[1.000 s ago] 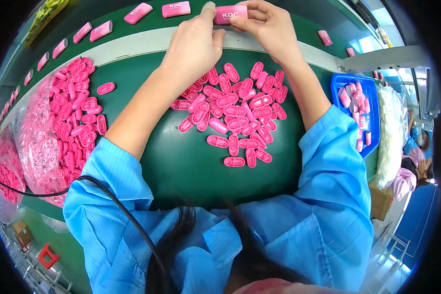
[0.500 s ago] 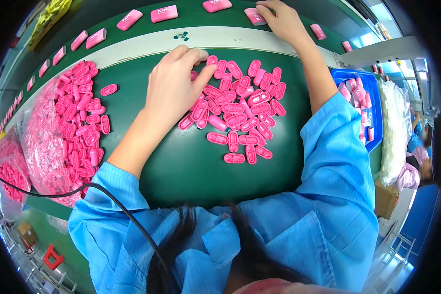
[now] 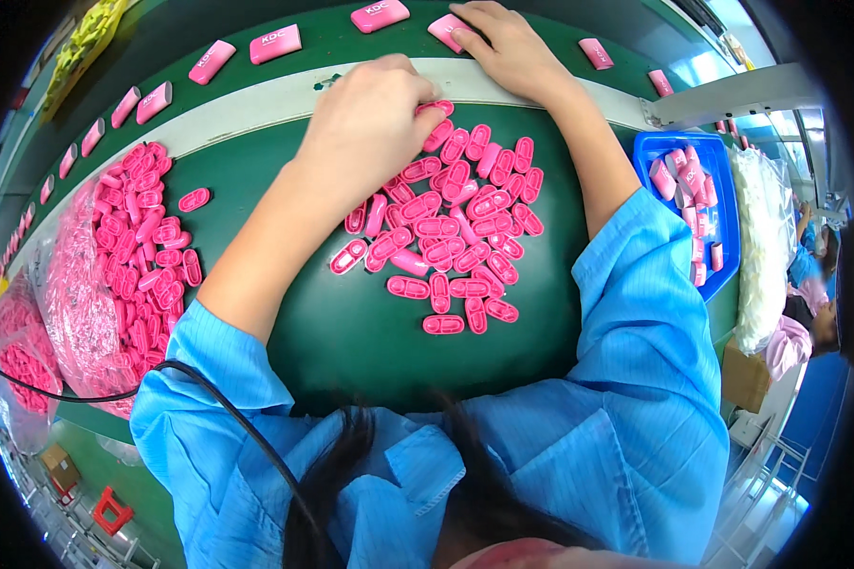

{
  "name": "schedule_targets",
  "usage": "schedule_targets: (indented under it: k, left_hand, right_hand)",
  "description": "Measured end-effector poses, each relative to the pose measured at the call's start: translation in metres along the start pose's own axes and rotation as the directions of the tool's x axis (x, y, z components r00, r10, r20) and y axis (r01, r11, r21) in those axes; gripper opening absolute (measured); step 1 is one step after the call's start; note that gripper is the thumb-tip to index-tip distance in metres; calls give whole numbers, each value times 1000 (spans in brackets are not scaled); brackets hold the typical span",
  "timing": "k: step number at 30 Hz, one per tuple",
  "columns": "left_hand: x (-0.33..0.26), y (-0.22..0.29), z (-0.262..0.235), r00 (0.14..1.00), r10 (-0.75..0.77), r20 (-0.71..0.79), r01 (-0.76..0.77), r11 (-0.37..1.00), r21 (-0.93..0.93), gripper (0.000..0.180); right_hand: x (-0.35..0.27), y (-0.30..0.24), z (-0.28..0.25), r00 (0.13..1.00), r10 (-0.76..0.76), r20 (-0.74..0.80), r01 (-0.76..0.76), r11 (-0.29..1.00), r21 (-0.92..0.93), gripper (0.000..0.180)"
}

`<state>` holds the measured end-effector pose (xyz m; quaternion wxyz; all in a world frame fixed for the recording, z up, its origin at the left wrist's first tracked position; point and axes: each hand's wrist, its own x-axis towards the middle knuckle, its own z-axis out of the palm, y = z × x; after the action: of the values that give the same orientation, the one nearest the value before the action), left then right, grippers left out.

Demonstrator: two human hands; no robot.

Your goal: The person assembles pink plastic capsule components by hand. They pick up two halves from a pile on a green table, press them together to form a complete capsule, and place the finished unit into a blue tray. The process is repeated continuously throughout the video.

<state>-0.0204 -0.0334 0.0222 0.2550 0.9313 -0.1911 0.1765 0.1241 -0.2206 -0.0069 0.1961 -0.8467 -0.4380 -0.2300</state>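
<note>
The left hand [image 3: 375,119] curls its grip over the far edge of a heap of pink shells [image 3: 451,223], fingertips closed on one pink shell [image 3: 436,107] at the top of the heap. The heap spreads from just under that grip toward the person, on the green counter [image 3: 351,332]. The right hand [image 3: 503,43] lies beyond and to the right of the left grip, on the belt [image 3: 332,43]; its fingers press flat on a pink block [image 3: 443,28], resting on it rather than clenched round it. More pink blocks [image 3: 275,43] sit in a row along the belt to the left of that grip. Far left of the left grip lies a second pile of shells [image 3: 142,247] beside a clear bag [image 3: 71,303]. Right of the right forearm stands a blue tray [image 3: 721,161] with a few pink pieces.
</note>
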Motion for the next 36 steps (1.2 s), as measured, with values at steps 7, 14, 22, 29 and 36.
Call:
schedule_targets:
  k: [7,14,22,29,36]
  left_hand:
    - [1,0,1,996,-88,-21,87,995,-46,27]
    - [2,-23,2,856,-439,273,396,216,-892,31]
    - [5,-33,3,864,-454,219,300,116,-947,41]
    - [4,-37,5,859,-477,186,326,230,-917,44]
    - [4,-34,9,891,-449,64,294,464,-835,42]
  right_hand:
    - [22,-45,-19,973,142,179,-160,983,91,32]
    - [8,-59,-32,880,314,356,-445,286,849,32]
    - [0,-65,-38,852,359,382,-468,194,862,33]
    - [-2,-69,-33,731,387,562,-616,19,787,31]
    - [-7,-60,-28,782,383,491,-553,64,831,30]
